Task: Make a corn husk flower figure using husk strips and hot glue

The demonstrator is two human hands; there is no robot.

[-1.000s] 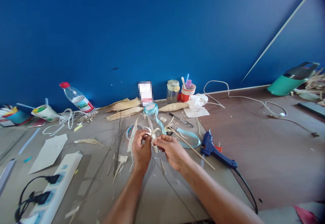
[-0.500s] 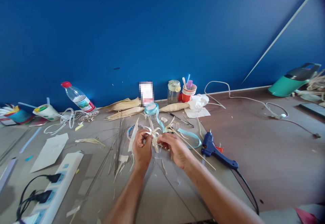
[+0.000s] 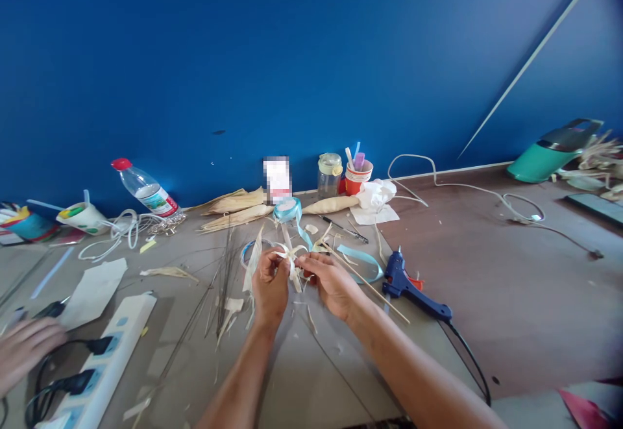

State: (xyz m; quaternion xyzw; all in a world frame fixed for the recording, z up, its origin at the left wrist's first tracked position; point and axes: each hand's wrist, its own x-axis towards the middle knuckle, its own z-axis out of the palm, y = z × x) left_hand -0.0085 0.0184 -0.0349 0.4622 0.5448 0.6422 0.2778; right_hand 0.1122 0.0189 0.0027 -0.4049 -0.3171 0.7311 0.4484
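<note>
A small cream flower of dried corn husk strips [image 3: 291,255] is between my hands, its petals spread outward. My left hand [image 3: 271,283] is closed around its base from the left. From the right, the fingertips of my right hand [image 3: 326,280] pinch at a petal's edge. Just behind lie a roll of light blue ribbon [image 3: 287,209] and a loose ribbon length [image 3: 365,267]. A thin wooden stick [image 3: 374,291] rests beyond my right wrist. To its right is a blue hot glue gun [image 3: 413,291]. Dried corn husks [image 3: 236,208] lie against the wall.
A white power strip [image 3: 114,357] with black plugs is at the left, and another person's hand [image 3: 29,351] reaches in there. Thin wires [image 3: 224,273] lie left of my hands. A plastic bottle [image 3: 150,192], a jar [image 3: 329,176] and a red paper cup [image 3: 359,178] stand by the wall.
Another person's hand has come in at the left edge with a dark plug-like thing near it. My right fingers have shifted up to the flower's petals, which now show more spread.
</note>
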